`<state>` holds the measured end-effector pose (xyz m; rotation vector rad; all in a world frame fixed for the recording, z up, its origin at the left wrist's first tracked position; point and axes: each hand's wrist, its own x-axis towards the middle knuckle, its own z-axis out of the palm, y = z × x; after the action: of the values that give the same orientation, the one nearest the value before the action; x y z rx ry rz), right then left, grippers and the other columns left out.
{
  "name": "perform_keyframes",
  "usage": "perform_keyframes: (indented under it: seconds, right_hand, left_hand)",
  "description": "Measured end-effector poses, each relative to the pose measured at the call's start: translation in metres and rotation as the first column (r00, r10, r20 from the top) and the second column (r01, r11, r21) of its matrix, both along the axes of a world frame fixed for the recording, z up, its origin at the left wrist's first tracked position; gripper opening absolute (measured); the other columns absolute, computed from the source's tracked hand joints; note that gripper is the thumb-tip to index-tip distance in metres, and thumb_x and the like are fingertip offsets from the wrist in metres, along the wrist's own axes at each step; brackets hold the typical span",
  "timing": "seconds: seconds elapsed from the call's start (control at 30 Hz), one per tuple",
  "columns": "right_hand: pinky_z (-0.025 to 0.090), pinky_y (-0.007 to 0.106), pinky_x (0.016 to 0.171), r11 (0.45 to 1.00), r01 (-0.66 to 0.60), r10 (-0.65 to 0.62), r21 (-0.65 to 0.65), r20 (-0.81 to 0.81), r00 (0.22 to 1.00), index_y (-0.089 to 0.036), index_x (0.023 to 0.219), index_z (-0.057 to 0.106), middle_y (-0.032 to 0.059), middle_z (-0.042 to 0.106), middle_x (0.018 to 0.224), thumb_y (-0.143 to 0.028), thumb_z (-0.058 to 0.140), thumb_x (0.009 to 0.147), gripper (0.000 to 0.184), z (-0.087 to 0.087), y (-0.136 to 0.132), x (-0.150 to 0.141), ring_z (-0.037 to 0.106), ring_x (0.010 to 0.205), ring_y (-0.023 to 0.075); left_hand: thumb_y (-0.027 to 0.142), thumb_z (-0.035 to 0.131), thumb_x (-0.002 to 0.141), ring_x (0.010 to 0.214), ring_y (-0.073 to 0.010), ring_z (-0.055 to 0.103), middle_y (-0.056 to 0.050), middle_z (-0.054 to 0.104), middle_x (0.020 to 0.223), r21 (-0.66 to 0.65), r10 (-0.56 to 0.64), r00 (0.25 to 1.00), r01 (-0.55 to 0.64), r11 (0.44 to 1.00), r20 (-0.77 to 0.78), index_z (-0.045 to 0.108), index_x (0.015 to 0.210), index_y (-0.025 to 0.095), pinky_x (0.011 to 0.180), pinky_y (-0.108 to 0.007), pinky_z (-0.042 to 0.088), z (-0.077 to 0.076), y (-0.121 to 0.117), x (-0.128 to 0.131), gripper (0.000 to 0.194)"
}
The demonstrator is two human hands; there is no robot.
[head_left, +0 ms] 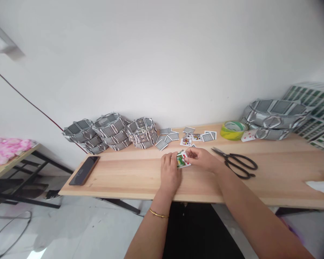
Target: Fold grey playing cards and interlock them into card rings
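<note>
Over the wooden table, my left hand is closed on the left side of a playing card box with green and red print. My right hand pinches at the box's right edge; its fingertips partly cover it. Behind my hands lie loose playing cards, some face up and some showing grey backs. Black-handled scissors rest to the right of my right hand, blades pointing to the back left. Whether a card is between my right fingers is too small to tell.
Round baskets of folded cards stand along the wall at left, with a larger one at right. A yellow-green tape roll sits near it. A phone lies at the left end. Stacked card boxes fill the right corner.
</note>
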<state>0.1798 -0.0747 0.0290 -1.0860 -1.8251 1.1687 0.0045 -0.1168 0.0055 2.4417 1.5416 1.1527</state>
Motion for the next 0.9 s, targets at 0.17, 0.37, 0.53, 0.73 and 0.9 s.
perform_keyframes:
  seconds: [0.17,0.37,0.53,0.73,0.9]
  right_hand:
    - [0.04,0.025,0.06,1.0,0.001,-0.001,0.009,0.001,1.0,-0.019,0.073,0.051,-0.003,0.05,0.068,-0.035,0.062,0.072,0.02,-0.003,0.004,0.006,0.046,0.063,0.0115]
    - [0.041,0.025,0.061,0.999,0.034,-0.035,-0.03,-0.037,0.999,-0.018,0.074,0.052,-0.003,0.051,0.069,-0.036,0.064,0.071,0.022,-0.009,0.01,0.013,0.048,0.064,0.0114]
    - [0.045,0.027,0.069,0.99,-0.104,0.095,-0.098,-0.096,0.991,-0.019,0.093,0.054,-0.0005,0.059,0.081,-0.038,0.069,0.07,0.034,-0.009,0.008,0.013,0.055,0.075,0.0149]
    - [0.047,0.029,0.068,0.995,-0.07,0.066,-0.065,-0.058,0.996,-0.019,0.095,0.06,0.0009,0.065,0.081,-0.042,0.066,0.071,0.033,-0.011,0.005,0.006,0.059,0.077,0.0186]
    - [0.048,0.029,0.069,0.999,0.038,-0.037,0.008,-0.045,0.998,-0.02,0.089,0.062,0.0013,0.066,0.083,-0.04,0.065,0.072,0.026,-0.01,0.007,0.008,0.06,0.08,0.0203]
  left_hand:
    - [0.007,0.049,0.076,0.109,-0.0267,0.044,-0.013,0.05,0.115,-0.013,0.012,1.0,-0.012,1.0,0.01,0.04,0.128,0.017,0.095,-0.047,0.039,-0.001,0.0,0.0,0.053]
    - [0.006,0.05,0.075,0.111,-0.0265,0.042,-0.013,0.049,0.117,-0.031,0.015,0.999,-0.014,0.999,0.044,0.041,0.127,0.017,0.097,-0.046,0.038,-0.003,0.001,-0.001,0.055]
    - [0.008,0.051,0.077,0.109,-0.0251,0.042,-0.012,0.05,0.116,-0.02,0.005,0.999,-0.004,1.0,0.054,0.042,0.125,0.016,0.097,-0.044,0.038,-0.004,0.002,-0.002,0.051]
    - [0.008,0.05,0.078,0.11,-0.0266,0.044,-0.013,0.05,0.116,-0.024,-0.005,0.998,0.007,1.0,0.059,0.041,0.126,0.017,0.096,-0.046,0.038,-0.004,0.002,-0.001,0.05]
    - [0.007,0.05,0.076,0.111,-0.0271,0.043,-0.013,0.049,0.119,-0.028,0.008,0.996,-0.006,1.0,0.092,0.04,0.128,0.017,0.097,-0.047,0.037,-0.005,0.002,-0.002,0.053]
